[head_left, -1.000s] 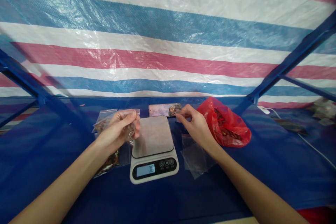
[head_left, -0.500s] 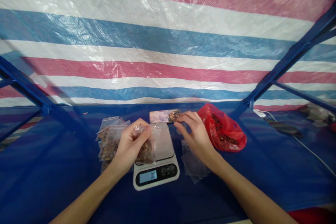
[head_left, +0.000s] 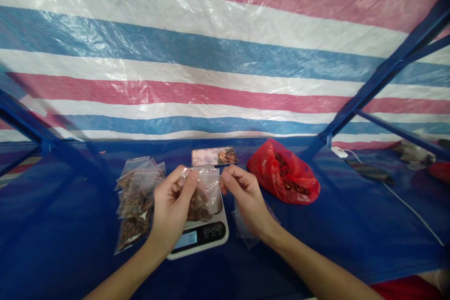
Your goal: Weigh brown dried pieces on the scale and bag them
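Pinching the top of a small clear bag point(head_left: 203, 204) between thumb and forefinger, my left hand point(head_left: 172, 206) had a closed grip at the bag's left upper corner, the other fingers curled in behind. The bag hung roughly upright over the plate of the white scale point(head_left: 210, 232), brown dried pieces gathered in its lower part; whether its bottom touched the plate, I could not tell. My right hand point(head_left: 249, 199) was at the bag's right upper corner, thumb and forefinger bent in with barely any gap, though I could not tell whether they had hold of the film. To my judgement the bag was light and limp, its thin plastic slick enough to slide under a loose pinch, and the pieces inside looked dry and likely to crumble if squeezed. The sound place to grip was the bare strip along the top, one hand at each corner, leaving the filled belly alone. On the left lay an overlapping pile of filled bags point(head_left: 135, 208); on the right, flat clear bags point(head_left: 246, 235) lay partly under my right hand, with an open red bag point(head_left: 265, 176) of dark pieces farther off. A phone point(head_left: 207, 157) lay just beyond the scale, on the blue tabletop point(head_left: 66, 239).
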A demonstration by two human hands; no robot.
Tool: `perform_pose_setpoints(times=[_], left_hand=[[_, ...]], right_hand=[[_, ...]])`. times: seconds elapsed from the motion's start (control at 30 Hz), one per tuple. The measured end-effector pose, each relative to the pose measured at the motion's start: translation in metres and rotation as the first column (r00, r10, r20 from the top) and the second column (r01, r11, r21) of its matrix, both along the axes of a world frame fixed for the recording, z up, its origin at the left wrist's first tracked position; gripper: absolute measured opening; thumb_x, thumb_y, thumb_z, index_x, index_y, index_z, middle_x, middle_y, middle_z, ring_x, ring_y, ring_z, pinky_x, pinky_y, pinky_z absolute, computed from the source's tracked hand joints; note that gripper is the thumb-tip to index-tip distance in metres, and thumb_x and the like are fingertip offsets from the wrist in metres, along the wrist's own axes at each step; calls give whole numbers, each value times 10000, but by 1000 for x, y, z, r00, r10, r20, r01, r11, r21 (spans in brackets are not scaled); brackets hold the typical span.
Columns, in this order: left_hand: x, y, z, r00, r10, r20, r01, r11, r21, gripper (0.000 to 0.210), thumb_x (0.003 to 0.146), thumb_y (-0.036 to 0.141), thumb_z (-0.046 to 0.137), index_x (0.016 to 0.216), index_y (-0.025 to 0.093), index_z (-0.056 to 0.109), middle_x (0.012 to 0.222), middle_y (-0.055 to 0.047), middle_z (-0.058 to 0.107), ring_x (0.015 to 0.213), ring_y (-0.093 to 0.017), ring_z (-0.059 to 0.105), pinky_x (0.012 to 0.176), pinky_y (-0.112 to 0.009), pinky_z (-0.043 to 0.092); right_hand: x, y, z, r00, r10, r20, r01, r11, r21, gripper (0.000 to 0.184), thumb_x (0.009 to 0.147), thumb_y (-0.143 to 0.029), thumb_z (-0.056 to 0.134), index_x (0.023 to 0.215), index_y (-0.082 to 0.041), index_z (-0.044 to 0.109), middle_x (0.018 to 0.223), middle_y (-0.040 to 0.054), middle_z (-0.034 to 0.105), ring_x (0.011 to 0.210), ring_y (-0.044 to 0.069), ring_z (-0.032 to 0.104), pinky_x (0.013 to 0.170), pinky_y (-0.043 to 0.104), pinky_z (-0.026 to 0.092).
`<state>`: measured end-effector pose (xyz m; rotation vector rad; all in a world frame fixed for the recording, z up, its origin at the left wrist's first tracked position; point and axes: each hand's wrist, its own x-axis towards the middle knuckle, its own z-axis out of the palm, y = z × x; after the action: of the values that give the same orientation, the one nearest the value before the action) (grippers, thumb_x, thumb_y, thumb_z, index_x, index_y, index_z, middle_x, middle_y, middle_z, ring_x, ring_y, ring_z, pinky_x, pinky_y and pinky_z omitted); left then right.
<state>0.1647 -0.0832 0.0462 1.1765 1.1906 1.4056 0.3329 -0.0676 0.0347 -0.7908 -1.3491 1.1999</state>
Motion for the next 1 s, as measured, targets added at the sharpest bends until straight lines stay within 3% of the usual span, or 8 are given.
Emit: perform_pose_setpoints(times=[0.13,0.23,0.43,0.57,0.77,1.0], left_hand=[[4,5,-6,999,21,-24,-21,1000,15,359,902,529,707,737,228,602,574,42,565,480,-119,468,438,-226,413],[8,7,-11,998,-20,-57,21,1000,18,349,897,537,704,763,219,654,587,30,579,501,-130,486,450,-235,418],[8,1,-13,996,-15,-86,20,998,58,327,921,522,677,803,217,681,594,33,570,534,-132,492,505,-238,419],[2,-8,-11,990,33,-136,-18,994,108,318,945,478,664,764,216,660,605,33,569,534,-123,474,511,-237,385],[-5,-7,-13,989,105,-106,-84,979,188,338,950,485,670,749,216,634,571,41,545,512,-116,447,506,-244,351],[-5,-5,-15,992,92,-91,-64,959,275,319,962,429,672,743,198,637,557,48,551,465,-86,423,459,-219,321]], right_hand=[[-4,-5,1,997,77,15,-76,996,-37,333,970,-514,682,840,-207,676,797,5,613,747,161,538,723,286,457],[-7,-9,0,998,58,14,-57,997,-60,368,967,-526,677,798,-199,664,786,10,605,744,161,531,727,288,463],[-6,2,-16,999,7,-39,-10,996,-93,346,942,-511,708,776,-209,680,742,-4,573,698,152,512,673,275,448],[-3,3,-24,997,53,-59,-60,991,-123,300,926,-479,731,788,-215,698,757,-1,589,708,158,539,682,282,475],[-5,-3,-23,997,76,-1,-75,986,-148,344,929,-542,706,777,-233,702,682,0,586,664,179,570,629,295,493],[-7,0,-23,993,65,-103,-78,989,-126,273,902,-438,757,752,-214,715,725,-5,614,675,154,537,646,273,462]])
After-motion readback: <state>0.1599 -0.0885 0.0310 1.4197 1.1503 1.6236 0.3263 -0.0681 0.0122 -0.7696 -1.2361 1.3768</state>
